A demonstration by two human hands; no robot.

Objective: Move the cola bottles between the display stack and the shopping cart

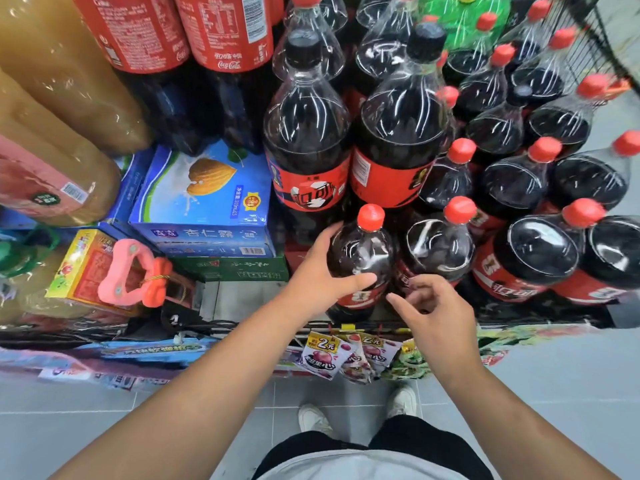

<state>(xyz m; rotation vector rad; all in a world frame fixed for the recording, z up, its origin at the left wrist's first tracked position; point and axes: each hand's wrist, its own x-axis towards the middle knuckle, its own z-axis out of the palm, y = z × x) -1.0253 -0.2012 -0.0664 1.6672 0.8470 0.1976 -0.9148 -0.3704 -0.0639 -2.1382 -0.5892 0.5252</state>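
Head view: my left hand (322, 271) is wrapped round the shoulder of a red-cap cola bottle (363, 251), thumb across the near side, fingers round the far left. The bottle stands upright at the front-left corner of the display stack (516, 181), w/ its red label just showing below my thumb. My right hand (436, 306) is just beside it on the right, fingers loosely curled and holding nothing, index pointing at the label. Can't tell if the tip touches. The hands are apart, one each side of the bottle.

Right behind it stand two bigger black-cap bottles (308, 133), side by side w/ red labels. The rest of the stack runs off to the right, mostly red caps, and a green bottle (464, 19) sits at the back. Black wire grid (595, 39) at top right. Left of the stack is a blue almond-drink carton (204, 199). Snack packets (325, 355) hang off the front edge below my hands. My white shoes (313, 419) are on the grey tile floor (561, 375).
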